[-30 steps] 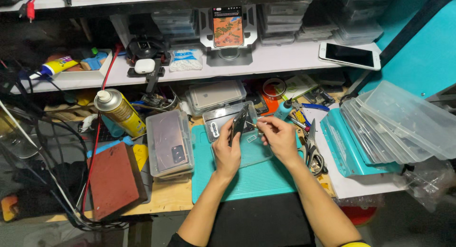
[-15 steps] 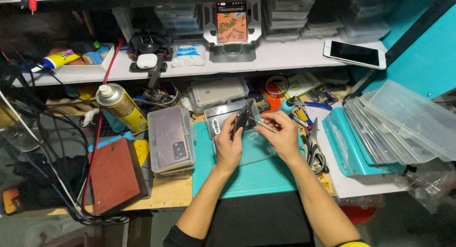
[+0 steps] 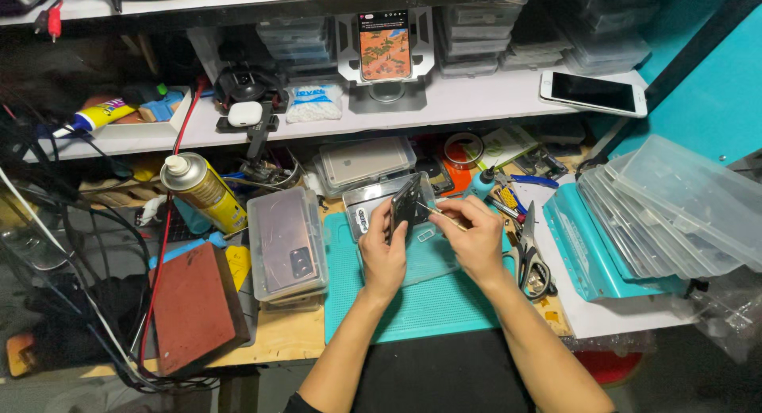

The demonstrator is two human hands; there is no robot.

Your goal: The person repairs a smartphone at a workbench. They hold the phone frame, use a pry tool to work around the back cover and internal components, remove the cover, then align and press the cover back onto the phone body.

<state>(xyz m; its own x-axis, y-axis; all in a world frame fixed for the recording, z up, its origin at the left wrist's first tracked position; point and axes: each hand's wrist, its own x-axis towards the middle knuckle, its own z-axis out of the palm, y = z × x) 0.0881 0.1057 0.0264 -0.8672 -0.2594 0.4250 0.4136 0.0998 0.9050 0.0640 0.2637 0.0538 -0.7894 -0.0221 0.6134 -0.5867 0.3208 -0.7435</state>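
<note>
Over teal mat [image 3: 429, 302], hands grip phone [image 3: 406, 203], tweezers [image 3: 441, 216].

Left hand [image 3: 386, 252] gripping dark phone [image 3: 406, 202], tilted upright over teal mat [image 3: 421, 302]. Right hand [image 3: 476, 237] pinching thin tool [image 3: 441, 215], tip touching phone. Yellow spray can [image 3: 203, 192] well left.

A teal work mat [image 3: 429, 302] covers the pale wooden tabletop [image 3: 278, 345]. The phone [image 3: 406, 205] held over it is black, and the thin tool [image 3: 441, 216] touching it is brass-yellow. To the left stands a yellow spray can [image 3: 205, 192] with a white cap, beside a rust-red block [image 3: 194, 306]. A stack of teal trays [image 3: 591, 250] carries clear, frosted lids [image 3: 683, 202]. The shelf [image 3: 476, 103] above is white, with a white phone [image 3: 594, 93] with a black screen and a propped screen [image 3: 385, 52] showing orange and green.
</note>
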